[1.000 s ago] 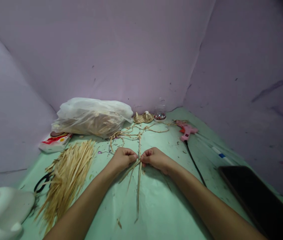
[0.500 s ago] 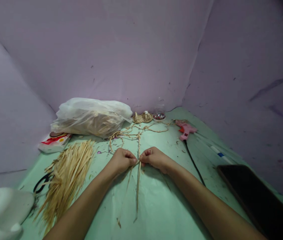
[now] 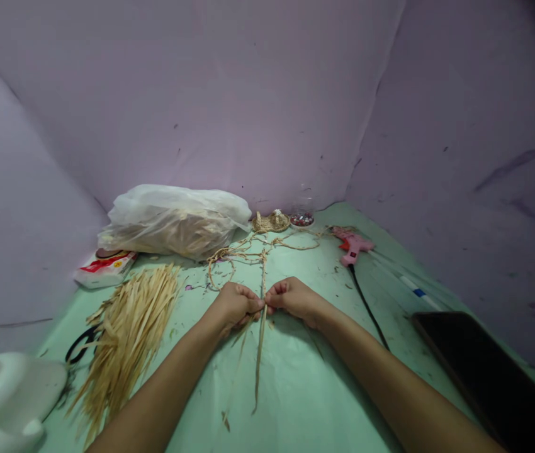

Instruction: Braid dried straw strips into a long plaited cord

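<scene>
A thin braid of dry straw-coloured fibre (image 3: 264,274) runs down the middle of the table. My left hand (image 3: 239,305) pinches its lower end from the left, and my right hand (image 3: 291,297) pinches it from the right. The fingertips of both hands almost meet there. Loose strands (image 3: 259,371) hang from the pinch toward me, one long and straight, others slanting out under my left hand. Beyond my hands the braid joins a tangle of finished cord (image 3: 239,255).
A bundle of fibre strips (image 3: 130,333) lies left, over black-handled scissors (image 3: 77,346). Behind are a plastic bag (image 3: 177,220) and a woven piece (image 3: 271,221). At right are a pink glue gun (image 3: 356,244) with its cord and a phone (image 3: 479,371). A white ceramic vessel (image 3: 17,396) stands front left.
My left fingertips have shifted slightly right, closer to my right fingertips at the braid's end. The strands under my left hand have moved a little.
</scene>
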Tool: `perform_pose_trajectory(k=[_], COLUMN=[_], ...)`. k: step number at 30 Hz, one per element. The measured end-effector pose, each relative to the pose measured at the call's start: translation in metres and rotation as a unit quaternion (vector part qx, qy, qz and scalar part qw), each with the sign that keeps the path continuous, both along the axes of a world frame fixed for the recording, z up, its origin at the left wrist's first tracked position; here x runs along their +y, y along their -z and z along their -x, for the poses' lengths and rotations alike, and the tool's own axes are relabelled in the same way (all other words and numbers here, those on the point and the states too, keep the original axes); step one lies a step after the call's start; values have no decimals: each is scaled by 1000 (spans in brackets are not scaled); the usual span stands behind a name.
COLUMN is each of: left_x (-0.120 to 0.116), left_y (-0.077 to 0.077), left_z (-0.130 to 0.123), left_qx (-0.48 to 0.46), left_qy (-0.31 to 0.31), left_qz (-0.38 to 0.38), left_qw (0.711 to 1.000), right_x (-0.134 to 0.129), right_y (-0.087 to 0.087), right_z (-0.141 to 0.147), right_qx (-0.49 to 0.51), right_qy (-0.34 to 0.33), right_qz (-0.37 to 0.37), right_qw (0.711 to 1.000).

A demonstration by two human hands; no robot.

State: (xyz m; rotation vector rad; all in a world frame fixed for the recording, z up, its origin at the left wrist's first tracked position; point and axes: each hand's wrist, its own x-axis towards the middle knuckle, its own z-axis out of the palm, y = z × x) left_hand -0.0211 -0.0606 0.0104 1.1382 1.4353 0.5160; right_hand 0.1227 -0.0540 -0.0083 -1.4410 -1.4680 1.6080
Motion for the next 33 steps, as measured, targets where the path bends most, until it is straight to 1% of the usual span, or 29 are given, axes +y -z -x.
perform_pose_trajectory(k=[5, 9, 12, 15, 17, 20, 23, 26, 29, 31, 33], left_x=[1, 1, 1, 0, -1, -2, -4, -6, -8, -9, -11], left_y=[3, 3, -1, -8, -14, -20, -20, -13, -7, -6, -7], left_z=[-1, -2, 0, 5, 7, 7, 4, 2, 0, -1, -4], left_qx=[25, 34, 28, 33, 50, 71, 80, 115, 167, 191, 194], left_qy=[0, 22, 48, 89, 103, 83, 72, 68, 66, 64, 57], left_qz=[-24, -42, -36, -28, -26, -9, -6, -44, -85, -104, -113], left_qw=[999, 998, 998, 995, 993, 994, 994, 990, 980, 974, 973], right_x=[1, 3, 4, 5, 5, 5, 5, 4, 2, 1, 0], right_y=[1, 6, 9, 10, 11, 11, 12, 11, 8, 4, 1], right_z=[1, 4, 6, 6, 5, 4, 4, 4, 4, 5, 5], right_qx=[2, -37, -58, -55, -52, -44, -38, -31, -20, -14, -10], right_qy=[0, 20, 33, 23, 18, 11, 9, 12, 15, 21, 27], right_qz=[0, -13, -20, -21, -23, -24, -21, -18, -11, -3, 5], right_qw=[1000, 999, 998, 998, 998, 999, 999, 999, 1000, 1000, 1000])
